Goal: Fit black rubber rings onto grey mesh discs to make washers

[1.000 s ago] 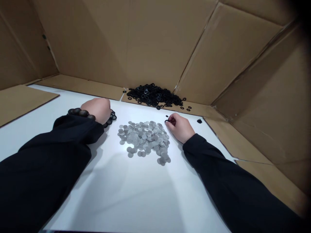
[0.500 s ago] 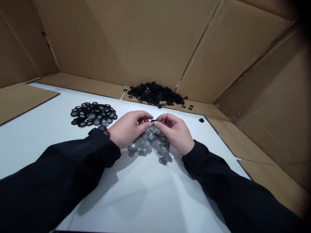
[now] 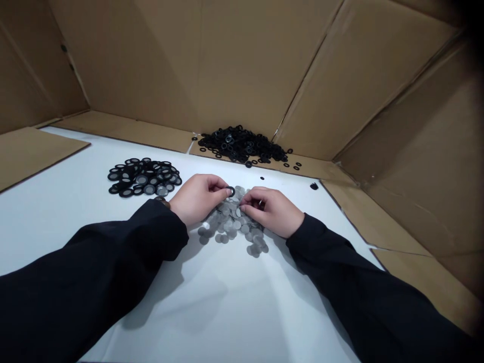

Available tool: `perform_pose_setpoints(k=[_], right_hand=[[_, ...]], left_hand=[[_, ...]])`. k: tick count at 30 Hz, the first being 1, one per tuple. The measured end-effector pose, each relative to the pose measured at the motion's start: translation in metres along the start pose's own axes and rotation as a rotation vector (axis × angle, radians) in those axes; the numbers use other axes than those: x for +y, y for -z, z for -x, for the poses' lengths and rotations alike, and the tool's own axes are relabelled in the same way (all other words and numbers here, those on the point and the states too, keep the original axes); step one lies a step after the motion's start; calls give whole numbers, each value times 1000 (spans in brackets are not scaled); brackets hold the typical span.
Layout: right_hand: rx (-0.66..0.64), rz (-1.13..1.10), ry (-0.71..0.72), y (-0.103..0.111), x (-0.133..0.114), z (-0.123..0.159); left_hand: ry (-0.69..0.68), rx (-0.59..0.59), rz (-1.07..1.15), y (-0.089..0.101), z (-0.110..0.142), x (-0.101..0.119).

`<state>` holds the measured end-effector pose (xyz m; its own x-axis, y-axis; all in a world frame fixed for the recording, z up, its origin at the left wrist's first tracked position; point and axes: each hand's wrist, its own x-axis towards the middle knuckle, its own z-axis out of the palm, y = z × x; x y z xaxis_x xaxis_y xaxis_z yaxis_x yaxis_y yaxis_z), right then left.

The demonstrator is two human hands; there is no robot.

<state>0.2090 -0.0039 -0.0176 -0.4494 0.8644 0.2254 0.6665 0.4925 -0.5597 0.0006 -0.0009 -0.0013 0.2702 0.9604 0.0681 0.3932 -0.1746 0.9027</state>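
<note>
The left hand's (image 3: 196,199) grip is closed on one black ring (image 3: 231,191), pinched at its left rim between thumb and fingers above the far side of the silver disc pile (image 3: 229,224). Holding it by the edge seems to leave the opening exposed toward the other hand. The right hand (image 3: 274,209) has its fingertips drawn together at the pile's right side, probably because single flat discs need a fingertip pick; whether that grip has a disc in it, I cannot tell.

The discs lie in the middle of the worktop (image 3: 227,312), likely so both hands reach them easily. Ring-and-disc pieces (image 3: 145,179) lie heaped to the left, well apart from the bare discs, which appears to stop the two kinds mixing. The ring heap (image 3: 244,143) sits at the far side on a cardboard strip (image 3: 143,134), against the cardboard wall (image 3: 245,60), which perhaps backs it up.

Counted: two hands, one held ring, three heaps. Three loose rings (image 3: 296,168) lie just right of the ring heap, on its near side. One small dark oval (image 3: 262,178) and one black lump (image 3: 314,186) lie beyond the right hand. Within each heap, the overlap prevents a count.
</note>
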Motion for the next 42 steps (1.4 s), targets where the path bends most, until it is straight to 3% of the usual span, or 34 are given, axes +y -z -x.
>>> perform_pose_setpoints(k=[8,13,17,24,31,42], right_hand=[[108,-265,-164,-2,-6,-2],[120,-382,-168,-3,-7,-2],[105,-348,-141,-3,-10,-2],[240,-501,-156,-7,-19,-4],[321,-339,-110,-11,-28,-1],[279,-209,-15,-13,-25,-2]], left_hand=[[67,-16,7,1,1,1],[32,-10,-6,1,0,-1],[29,-1,-4,1,0,-2],[12,-39,-22,1,-1,1],[-26,-82,-10,0,0,6],[-83,-141,5,-1,1,5]])
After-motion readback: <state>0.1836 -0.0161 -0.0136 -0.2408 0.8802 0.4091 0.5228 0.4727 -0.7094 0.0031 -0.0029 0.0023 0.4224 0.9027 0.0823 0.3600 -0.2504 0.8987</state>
